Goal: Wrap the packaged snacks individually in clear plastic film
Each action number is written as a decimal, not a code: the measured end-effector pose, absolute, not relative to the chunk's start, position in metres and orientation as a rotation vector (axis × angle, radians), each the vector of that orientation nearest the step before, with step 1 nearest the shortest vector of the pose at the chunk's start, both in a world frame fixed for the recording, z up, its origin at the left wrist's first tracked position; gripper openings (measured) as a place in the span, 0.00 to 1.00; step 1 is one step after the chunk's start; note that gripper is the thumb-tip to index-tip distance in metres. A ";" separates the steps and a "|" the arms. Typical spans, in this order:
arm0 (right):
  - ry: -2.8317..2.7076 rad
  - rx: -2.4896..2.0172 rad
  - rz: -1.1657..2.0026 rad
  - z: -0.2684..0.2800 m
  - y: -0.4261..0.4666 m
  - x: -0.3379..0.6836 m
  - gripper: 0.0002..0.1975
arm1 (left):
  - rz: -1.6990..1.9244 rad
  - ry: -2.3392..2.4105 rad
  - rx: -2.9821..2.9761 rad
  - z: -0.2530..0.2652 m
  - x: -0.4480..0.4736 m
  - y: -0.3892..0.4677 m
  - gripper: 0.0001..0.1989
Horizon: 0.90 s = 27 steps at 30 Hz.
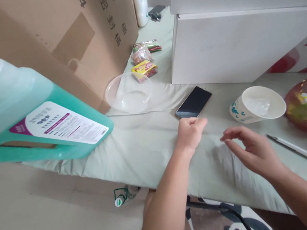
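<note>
My left hand [191,135] is closed in a fist over the cloth-covered table, the thumb lying along the top. It is right at the near end of a dark smartphone [194,102] that lies flat. Whatever the fist may hold is hidden. To its right, my right hand [249,150] hovers with loosely curved fingers and a gap inside the thumb, and nothing shows in it. Beyond that hand stands a white paper bowl [238,110] with a leaf print and something clear inside. A white pen [299,149] lies to the right of the hand.
A large jug of green liquid [89,118] and a cardboard box [71,46] stand left. Behind the phone are a clear plastic bowl [117,107], small snack packets [144,68] and a white box [212,46]. A reddish bowl of packets [302,125] sits right. Below, a bottle [131,191] is on the floor.
</note>
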State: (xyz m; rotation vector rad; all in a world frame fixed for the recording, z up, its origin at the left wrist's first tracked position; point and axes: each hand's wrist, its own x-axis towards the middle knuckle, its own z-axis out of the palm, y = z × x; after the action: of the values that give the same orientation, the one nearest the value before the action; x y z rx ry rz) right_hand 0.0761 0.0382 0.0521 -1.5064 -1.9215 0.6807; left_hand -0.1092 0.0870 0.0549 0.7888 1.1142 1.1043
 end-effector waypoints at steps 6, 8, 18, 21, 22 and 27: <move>-1.687 -1.615 -0.042 0.059 0.054 0.111 0.12 | 1.121 1.124 0.810 0.054 -0.107 0.085 0.24; -1.585 -1.743 -0.071 0.052 0.056 0.124 0.18 | 1.105 1.124 0.822 0.055 -0.100 0.083 0.24; -1.799 -1.423 0.012 0.098 0.065 0.091 0.10 | 1.229 1.077 0.523 0.062 -0.081 0.086 0.25; -1.990 -1.292 0.305 0.106 0.093 0.042 0.09 | 1.340 1.019 0.261 0.065 -0.093 0.095 0.22; -2.039 -1.247 0.372 0.105 0.107 0.023 0.09 | 1.358 1.000 0.195 0.065 -0.097 0.097 0.21; -2.184 -1.178 0.555 0.078 0.204 -0.069 0.18 | 1.352 0.973 -0.002 0.063 -0.116 0.105 0.22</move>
State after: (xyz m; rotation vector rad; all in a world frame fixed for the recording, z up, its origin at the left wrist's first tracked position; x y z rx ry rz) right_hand -0.0691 0.2044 0.0778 -1.1779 -2.1844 0.5551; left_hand -0.1160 0.1049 0.0629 -0.0017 0.9735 1.3516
